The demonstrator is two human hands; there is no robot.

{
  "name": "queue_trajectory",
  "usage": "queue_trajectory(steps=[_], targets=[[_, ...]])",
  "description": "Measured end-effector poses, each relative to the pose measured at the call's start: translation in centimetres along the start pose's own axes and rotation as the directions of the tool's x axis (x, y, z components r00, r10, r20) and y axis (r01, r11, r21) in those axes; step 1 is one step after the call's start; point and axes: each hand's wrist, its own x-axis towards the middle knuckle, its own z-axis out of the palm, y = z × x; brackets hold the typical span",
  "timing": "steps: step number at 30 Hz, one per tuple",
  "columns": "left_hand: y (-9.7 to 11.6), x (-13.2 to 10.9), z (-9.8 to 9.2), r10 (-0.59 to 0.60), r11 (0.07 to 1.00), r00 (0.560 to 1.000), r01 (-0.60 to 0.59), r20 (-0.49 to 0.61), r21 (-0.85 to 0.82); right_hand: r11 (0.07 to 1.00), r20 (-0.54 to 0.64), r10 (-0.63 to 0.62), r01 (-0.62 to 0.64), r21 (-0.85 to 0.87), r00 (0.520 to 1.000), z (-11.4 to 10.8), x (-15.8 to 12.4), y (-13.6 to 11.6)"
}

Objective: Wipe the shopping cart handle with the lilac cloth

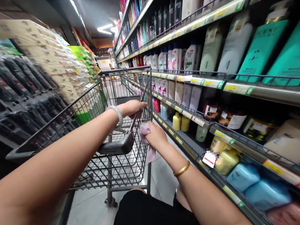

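Setting: supermarket aisle, toiletries section. Evidence: wire shopping trolley [116, 94] on tiled floor [87, 210]; long metal shelves [267, 96] on the right with yellow price strips [208, 83] on their edges; rows of shampoo bottles [172, 58] and refill pouches [235, 46]; packaged goods stacked on the left; ceiling strip lights [104, 27].

A grey wire-mesh shopping cart [113, 169] stands mid-aisle, between long metal shelves of plastic bottles [243, 90] on the right and dark hanging racks [17, 86] on the left. The left hand [132, 108] lies on its right rim. Nearer, the right hand [155, 136] holds a pink crumpled cloth [151, 154] at its near right corner.
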Motion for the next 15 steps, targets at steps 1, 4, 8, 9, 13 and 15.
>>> queue_trajectory(steps=[1, 4, 8, 9, 13, 15], targets=[[0.0, 0.0, 0.0, 0.004, 1.0, 1.0, -0.004, 0.0, -0.006, 0.999, 0.026, 0.036, -0.036, -0.001, 0.999, 0.2, 0.2, 0.4], [0.1, 0.1, 0.0, 0.003, 1.0, 1.0, -0.004, -0.017, -0.02, 0.993, -0.034, -0.075, 0.078, 0.088, 0.997, -0.5, -0.4, -0.2], [-0.1, 0.3, 0.2, -0.008, 0.999, 1.0, 0.007, -0.022, -0.034, 0.952, -0.12, -0.295, 0.303, 0.053, 0.948, -1.8, -1.4, -1.8], [-0.1, 0.4, 0.2, 0.001, 0.999, 1.0, -0.002, -0.014, -0.036, 0.959, -0.093, -0.279, 0.282, 0.023, 0.956, -1.6, -1.3, -1.5], [-0.2, 0.3, 0.2, 0.037, 0.999, 0.999, -0.037, 0.012, -0.037, 0.997, 0.118, 0.009, -0.001, -0.074, 0.993, 0.3, 0.4, 1.5], [-0.2, 0.3, 0.1, 0.036, 0.999, 0.999, -0.036, 0.018, -0.034, 0.997, 0.162, 0.08, -0.078, -0.021, 0.984, 0.8, 0.7, 2.1]])
